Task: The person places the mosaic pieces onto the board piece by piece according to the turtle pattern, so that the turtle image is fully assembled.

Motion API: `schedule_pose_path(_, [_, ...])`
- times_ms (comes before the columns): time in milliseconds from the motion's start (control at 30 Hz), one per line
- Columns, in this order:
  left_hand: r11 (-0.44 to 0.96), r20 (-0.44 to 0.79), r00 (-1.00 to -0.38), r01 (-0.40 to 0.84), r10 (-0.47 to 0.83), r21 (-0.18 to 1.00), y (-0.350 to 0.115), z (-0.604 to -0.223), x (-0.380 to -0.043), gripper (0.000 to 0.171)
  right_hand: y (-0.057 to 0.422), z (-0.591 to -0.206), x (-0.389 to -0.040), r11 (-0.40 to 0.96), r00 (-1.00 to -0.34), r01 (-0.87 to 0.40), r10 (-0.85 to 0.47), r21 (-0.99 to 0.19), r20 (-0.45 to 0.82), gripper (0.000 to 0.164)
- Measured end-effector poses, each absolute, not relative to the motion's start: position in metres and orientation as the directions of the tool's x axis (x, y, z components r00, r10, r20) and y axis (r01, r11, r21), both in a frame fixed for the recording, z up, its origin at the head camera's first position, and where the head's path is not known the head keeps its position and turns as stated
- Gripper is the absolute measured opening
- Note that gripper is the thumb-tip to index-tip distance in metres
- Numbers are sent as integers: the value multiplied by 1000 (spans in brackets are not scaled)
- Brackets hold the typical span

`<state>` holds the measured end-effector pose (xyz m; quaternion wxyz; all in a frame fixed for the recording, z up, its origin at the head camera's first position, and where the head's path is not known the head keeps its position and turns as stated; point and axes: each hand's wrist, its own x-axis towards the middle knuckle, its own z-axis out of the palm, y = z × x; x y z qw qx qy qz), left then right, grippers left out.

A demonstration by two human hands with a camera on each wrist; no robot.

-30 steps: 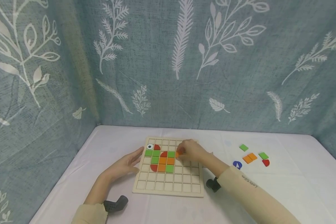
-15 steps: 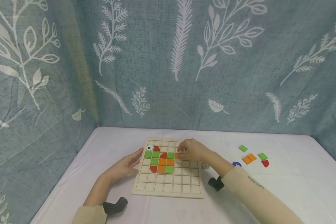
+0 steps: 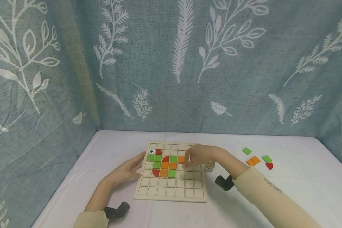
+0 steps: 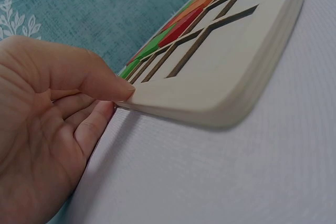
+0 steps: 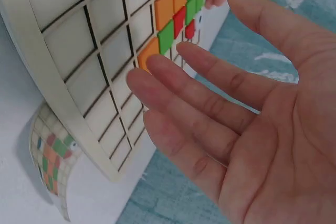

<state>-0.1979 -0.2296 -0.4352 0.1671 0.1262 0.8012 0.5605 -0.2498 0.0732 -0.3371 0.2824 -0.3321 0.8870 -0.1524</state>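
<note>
A pale wooden grid board [image 3: 171,191] lies on the table, with green, orange and red tiles and a round eye tile [image 3: 151,151] in its upper left cells. My left hand [image 3: 125,169] is spread along the board's left side; in the left wrist view its thumb touches the board's edge. Over the right part of the board hovers my right hand [image 3: 199,155], its fingers loosely bent and holding nothing. By its fingertips, an orange square tile [image 3: 181,159] sits in a cell right of a green tile [image 3: 173,158]. Some cells are hidden beneath this hand.
On the table to the right lie two green tiles [image 3: 247,151], adjoining orange tiles [image 3: 253,161] and a red rounded tile [image 3: 269,166]. A curled card [image 5: 55,156] printed with a coloured grid pattern stands beside the board's right edge. A patterned curtain [image 3: 159,79] hangs behind.
My right hand has let go of the orange tile, which now lies in its cell, and has drawn slightly right. The right forearm now covers the blue piece. My left hand stays in place.
</note>
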Motion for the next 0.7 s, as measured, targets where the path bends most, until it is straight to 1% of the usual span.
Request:
schedule_pose_path(100, [340, -126, -913, 15, 389, 940, -230, -435, -198, 91, 77, -336, -250, 732, -611, -484, -675, -479, -414, 22])
schedule_pose_path(267, [335, -126, -914, 11, 386, 942, -229, -435, -198, 91, 87, -338, -250, 739, -639, -456, -659, -495, -396, 22])
schedule_pose_path(533, [338, -127, -912, 14, 390, 941, -229, -437, -199, 91, 118, -346, -253, 693, -660, -540, -701, -477, -270, 18])
schedule_pose_path(700, [346, -120, -912, 25, 393, 938, -230, -437, -199, 90, 144, -348, -258, 647, -666, -565, -724, -512, -179, 15])
